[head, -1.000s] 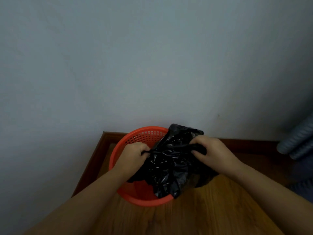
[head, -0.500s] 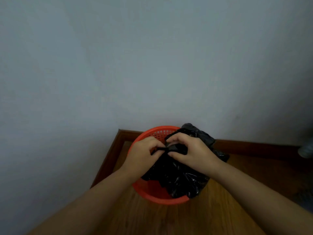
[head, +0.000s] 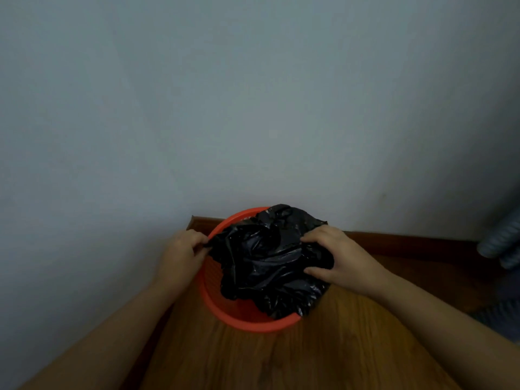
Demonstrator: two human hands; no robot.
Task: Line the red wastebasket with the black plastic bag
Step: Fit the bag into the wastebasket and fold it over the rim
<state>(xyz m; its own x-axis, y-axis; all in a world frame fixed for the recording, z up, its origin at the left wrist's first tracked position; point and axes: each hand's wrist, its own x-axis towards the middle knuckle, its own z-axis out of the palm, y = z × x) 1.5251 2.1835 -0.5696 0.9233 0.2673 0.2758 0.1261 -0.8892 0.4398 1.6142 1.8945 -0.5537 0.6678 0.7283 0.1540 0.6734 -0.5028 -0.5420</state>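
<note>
- Red wastebasket stands on wooden floor, beside a plain grey wall.
- Left hand pinches the black plastic bag; right hand fingers clamp its crumpled far side.

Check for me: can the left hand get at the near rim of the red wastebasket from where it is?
Probably yes. The left hand pinches the black bag at the wastebasket's left rim; the near rim is bare and nothing lies between, though it must let go or drag the bag along.
</note>
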